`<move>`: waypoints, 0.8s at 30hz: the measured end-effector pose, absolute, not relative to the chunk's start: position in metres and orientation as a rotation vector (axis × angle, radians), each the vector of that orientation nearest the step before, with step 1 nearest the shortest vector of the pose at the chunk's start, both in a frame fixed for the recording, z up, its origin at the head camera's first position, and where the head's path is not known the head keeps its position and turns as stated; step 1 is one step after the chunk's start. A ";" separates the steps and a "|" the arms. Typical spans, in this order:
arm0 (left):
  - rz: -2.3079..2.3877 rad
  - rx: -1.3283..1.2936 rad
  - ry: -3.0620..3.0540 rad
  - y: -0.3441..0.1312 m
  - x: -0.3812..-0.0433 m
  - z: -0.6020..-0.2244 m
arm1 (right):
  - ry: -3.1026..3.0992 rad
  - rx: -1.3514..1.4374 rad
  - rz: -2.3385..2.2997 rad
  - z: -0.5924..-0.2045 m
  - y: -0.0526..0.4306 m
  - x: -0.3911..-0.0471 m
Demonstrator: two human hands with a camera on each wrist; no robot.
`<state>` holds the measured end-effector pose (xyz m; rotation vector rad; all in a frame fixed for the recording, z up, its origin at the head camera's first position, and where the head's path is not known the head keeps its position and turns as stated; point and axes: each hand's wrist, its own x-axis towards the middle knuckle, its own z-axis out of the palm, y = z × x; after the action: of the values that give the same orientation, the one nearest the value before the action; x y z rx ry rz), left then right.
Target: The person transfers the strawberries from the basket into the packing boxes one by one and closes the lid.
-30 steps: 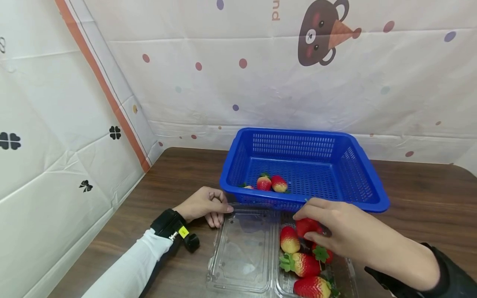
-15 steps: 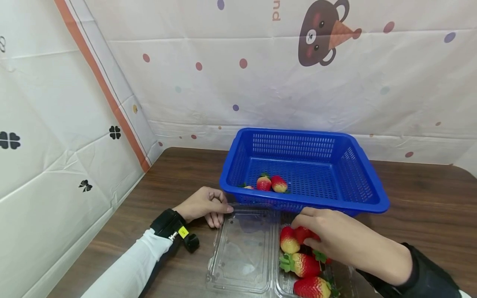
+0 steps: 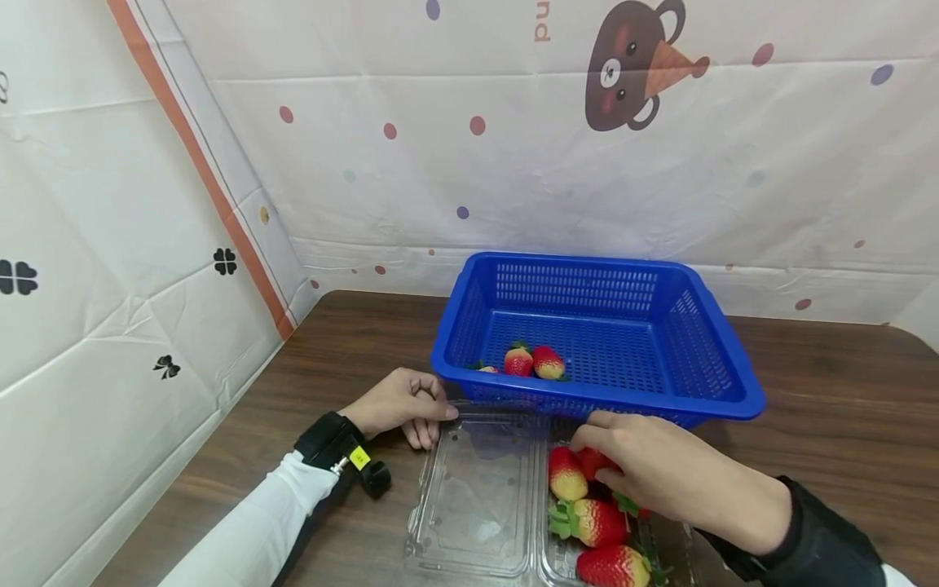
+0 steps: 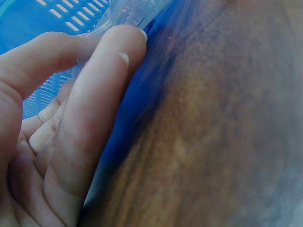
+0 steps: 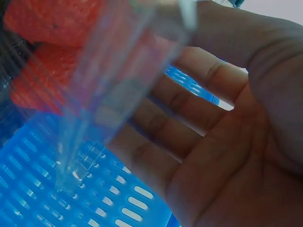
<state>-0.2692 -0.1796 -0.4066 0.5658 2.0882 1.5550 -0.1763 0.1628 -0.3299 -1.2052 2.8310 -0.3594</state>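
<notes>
A clear plastic clamshell box (image 3: 477,497) lies opened flat on the table. Its lid is on the left, and the right half holds several red strawberries (image 3: 600,522) with pale yellow patches. My left hand (image 3: 403,408) pinches the lid's far left corner; the left wrist view shows thumb and finger at the clear plastic (image 4: 128,13). Over the far end of the strawberry half, my right hand (image 3: 653,465) holds a strawberry (image 3: 596,461) low among the others, partly hidden by the fingers. Through the box wall, strawberries (image 5: 49,78) appear in the right wrist view.
A blue plastic basket (image 3: 693,405) with slotted walls stands directly behind the box. A few strawberries (image 3: 519,361) lie in its near left corner. Brown wooden table (image 3: 352,334) surrounds them, and a printed cloth (image 3: 367,179) hangs behind and to the left.
My right hand has come down and slightly left with the strawberry, now lower in the box among the others. My left hand has stayed at the lid's corner.
</notes>
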 end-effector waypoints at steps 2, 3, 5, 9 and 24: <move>1.560 0.568 2.086 -0.180 -0.269 -0.407 | 2.826 -1.205 -0.359 -0.330 0.162 -0.177; 1.562 0.568 2.085 -0.180 -0.269 -0.407 | 2.823 -1.205 -0.360 -0.331 0.162 -0.177; 1.563 0.567 2.084 -0.180 -0.269 -0.407 | 2.814 -1.207 -0.363 -0.332 0.162 -0.178; 1.562 0.562 2.082 -0.180 -0.269 -0.407 | 2.791 -1.231 -0.363 -0.336 0.161 -0.178; 1.560 0.564 2.077 -0.179 -0.269 -0.406 | 2.772 -1.307 -0.331 -0.343 0.160 -0.179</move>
<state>-0.2686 -0.1791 -0.4055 0.5643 2.0770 1.5595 -0.1787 0.1603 -0.3426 -1.3065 2.7716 -0.3313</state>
